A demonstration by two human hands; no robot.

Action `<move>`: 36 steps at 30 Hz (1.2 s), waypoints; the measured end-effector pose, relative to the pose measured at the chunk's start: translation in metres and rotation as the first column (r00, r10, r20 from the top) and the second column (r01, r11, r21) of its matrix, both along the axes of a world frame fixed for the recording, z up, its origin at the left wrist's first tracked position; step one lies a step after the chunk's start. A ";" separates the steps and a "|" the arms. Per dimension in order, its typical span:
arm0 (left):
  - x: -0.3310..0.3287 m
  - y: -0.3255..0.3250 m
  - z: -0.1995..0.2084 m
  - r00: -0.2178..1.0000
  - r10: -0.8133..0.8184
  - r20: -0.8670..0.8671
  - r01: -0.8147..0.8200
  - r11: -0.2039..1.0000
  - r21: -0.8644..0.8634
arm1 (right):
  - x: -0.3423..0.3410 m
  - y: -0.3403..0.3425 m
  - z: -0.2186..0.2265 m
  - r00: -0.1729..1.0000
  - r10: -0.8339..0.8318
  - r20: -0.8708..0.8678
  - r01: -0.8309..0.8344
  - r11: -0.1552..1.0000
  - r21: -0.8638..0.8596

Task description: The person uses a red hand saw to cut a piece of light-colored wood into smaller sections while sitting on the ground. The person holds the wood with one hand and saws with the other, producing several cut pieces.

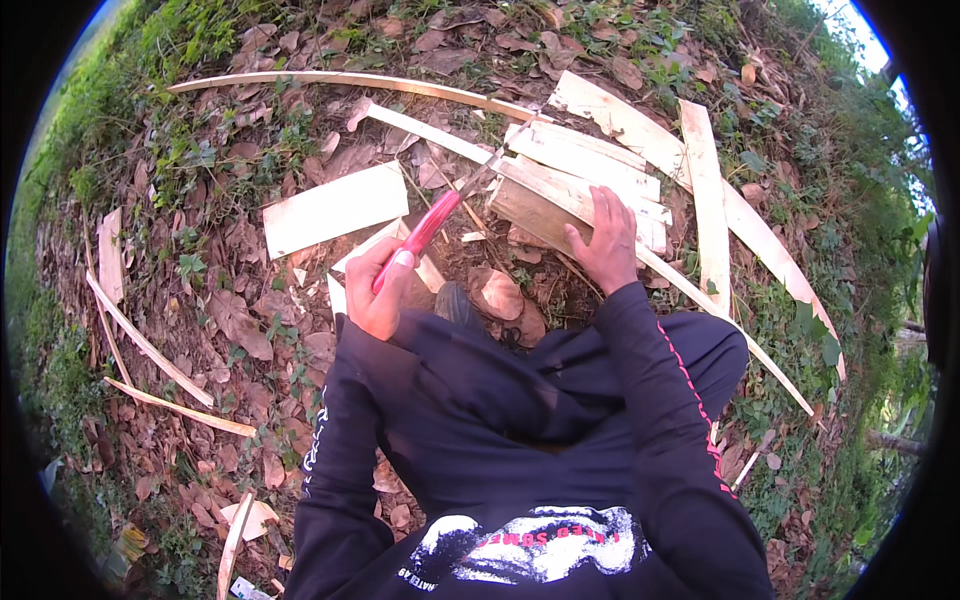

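Observation:
My left hand [383, 283] is closed round the red handle of a long, thin-bladed tool [430, 232]. The blade slants up and right, crossing over a long pale wooden strip [430, 134]; seen nearly edge-on, it could be a saw or a knife, I cannot tell which. That strip lies across a thick wooden block [530, 212] and runs down to the right beyond my knee. My right hand [606, 242] holds the strip against the block, thumb on the near side and fingers reaching over the top. The strip's underside is hidden.
Pale boards [590, 160] lie stacked just behind the block. A flat board [335, 209] rests left of the tool, and a long lath [350, 79] stretches across the far side. An upright-lying plank [706, 200] crosses a curved-looking board [770, 250]. Dry leaves cover the ground.

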State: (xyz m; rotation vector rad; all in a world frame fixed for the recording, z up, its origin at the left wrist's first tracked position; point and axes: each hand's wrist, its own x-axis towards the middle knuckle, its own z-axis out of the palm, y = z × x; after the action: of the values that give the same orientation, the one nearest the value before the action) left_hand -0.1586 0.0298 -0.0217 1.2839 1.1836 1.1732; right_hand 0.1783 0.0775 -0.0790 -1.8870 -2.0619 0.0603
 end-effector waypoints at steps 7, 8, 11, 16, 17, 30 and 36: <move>0.016 -0.044 0.032 0.980 0.004 -0.201 0.016 0.995 0.098 | 0.102 -0.083 0.016 0.988 -0.095 -0.119 0.077 0.986 -0.144; 0.018 -0.052 0.034 0.976 0.007 -0.218 0.012 0.996 0.086 | 0.104 -0.091 0.013 0.992 -0.065 -0.105 0.056 0.994 -0.091; 0.019 -0.069 0.032 0.983 0.047 -0.180 -0.030 0.995 0.094 | 0.114 -0.106 0.015 0.993 -0.102 -0.065 0.090 0.983 -0.161; 0.020 -0.073 0.037 0.992 0.119 -0.040 -0.113 0.985 0.130 | 0.110 -0.107 0.015 0.990 -0.067 0.126 0.087 0.983 -0.159; 0.020 -0.071 0.038 0.992 0.123 -0.028 -0.118 0.985 0.126 | 0.104 -0.103 0.013 0.984 -0.038 0.176 0.061 0.990 -0.127; 0.030 -0.058 0.039 0.994 0.097 0.043 -0.101 0.988 0.113 | 0.154 -0.038 0.057 0.972 0.082 0.220 -0.014 0.955 -0.296; 0.059 -0.066 0.031 0.999 0.042 0.028 -0.044 0.998 0.053 | 0.239 -0.052 0.023 0.976 -0.032 0.213 0.144 0.833 -0.534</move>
State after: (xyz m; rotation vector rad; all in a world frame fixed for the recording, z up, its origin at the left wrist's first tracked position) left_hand -0.1000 -0.0357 0.0097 1.2845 1.1720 1.2576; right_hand 0.4168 0.0251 -0.0560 -2.4055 -2.2503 0.5170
